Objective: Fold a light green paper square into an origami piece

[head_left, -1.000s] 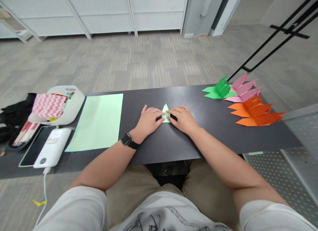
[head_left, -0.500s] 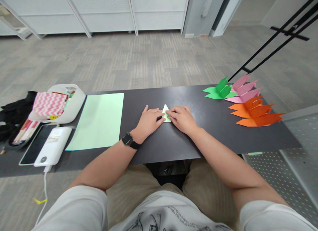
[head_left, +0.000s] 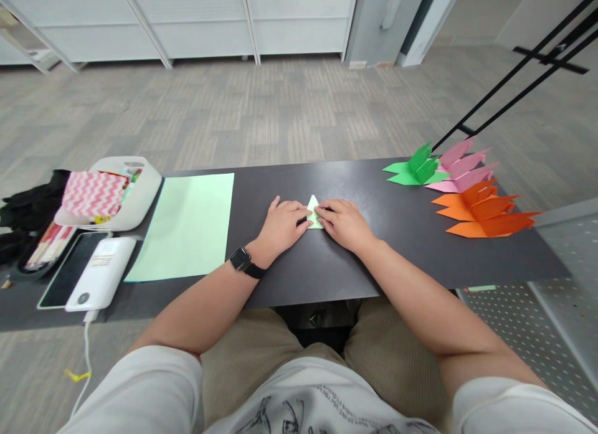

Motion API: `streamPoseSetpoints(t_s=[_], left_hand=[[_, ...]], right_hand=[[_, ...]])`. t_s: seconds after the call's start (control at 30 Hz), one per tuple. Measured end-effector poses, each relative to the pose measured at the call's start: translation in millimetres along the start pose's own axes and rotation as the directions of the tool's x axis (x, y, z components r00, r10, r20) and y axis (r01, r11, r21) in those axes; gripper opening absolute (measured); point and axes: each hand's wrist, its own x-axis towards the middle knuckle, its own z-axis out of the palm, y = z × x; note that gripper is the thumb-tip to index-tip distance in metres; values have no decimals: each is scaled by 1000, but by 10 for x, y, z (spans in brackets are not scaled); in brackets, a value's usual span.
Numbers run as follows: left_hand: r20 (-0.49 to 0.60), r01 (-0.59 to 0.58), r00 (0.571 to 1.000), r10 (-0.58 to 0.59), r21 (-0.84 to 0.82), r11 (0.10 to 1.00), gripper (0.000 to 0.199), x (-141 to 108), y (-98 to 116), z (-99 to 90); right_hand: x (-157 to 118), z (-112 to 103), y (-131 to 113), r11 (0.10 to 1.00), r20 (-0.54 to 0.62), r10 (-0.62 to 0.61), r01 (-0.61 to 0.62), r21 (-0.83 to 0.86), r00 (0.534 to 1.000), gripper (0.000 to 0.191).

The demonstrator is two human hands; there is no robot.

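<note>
A small pale green folded paper (head_left: 314,203) with a pointed top lies on the dark table between my hands. My left hand (head_left: 284,223) grips its left side, thumb and fingertips at the edge. From the right, my right hand (head_left: 344,223) pinches the opposite side with its fingertips. The fingers cover part of both sides, so the folds there are hidden. A large pale green sheet (head_left: 184,228) lies flat to the left of my left hand.
Folded paper pieces stand at the right: green (head_left: 417,166), pink (head_left: 465,169) and orange (head_left: 486,213). At the left are a white basket (head_left: 144,200) with a pink zigzag pouch (head_left: 93,193), a phone (head_left: 70,275) and a white power bank (head_left: 100,275) with a cable.
Both hands keep their places on the folded paper, with hardly any finger movement. The whole view has shifted very slightly.
</note>
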Motion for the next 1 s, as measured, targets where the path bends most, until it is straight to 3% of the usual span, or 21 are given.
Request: streamPoseSetpoints(t_s=[0.27, 0.4, 0.53, 0.77, 1.0], left_hand=[[-33, -39, 999, 40, 20, 999, 24, 4, 1, -19], [-92, -196, 976, 198, 23, 980, 21, -43, -15, -83], [-5, -320, 947, 320, 33, 947, 25, -119, 22, -151], [143, -278, 955, 258, 137, 951, 26, -193, 130, -188], [180, -252, 959, 218, 199, 947, 32, -244, 226, -223]], right_hand=[[11, -41, -30, 999, 29, 13, -12, -32, 999, 29], [9, -62, -53, 998, 47, 28, -25, -59, 999, 30], [6, -63, -56, 998, 47, 34, -31, -59, 998, 30], [-1, -25, -8, 998, 37, 50, -49, -29, 998, 30], [-34, -74, 61, 993, 28, 3, -7, 117, 1000, 42]])
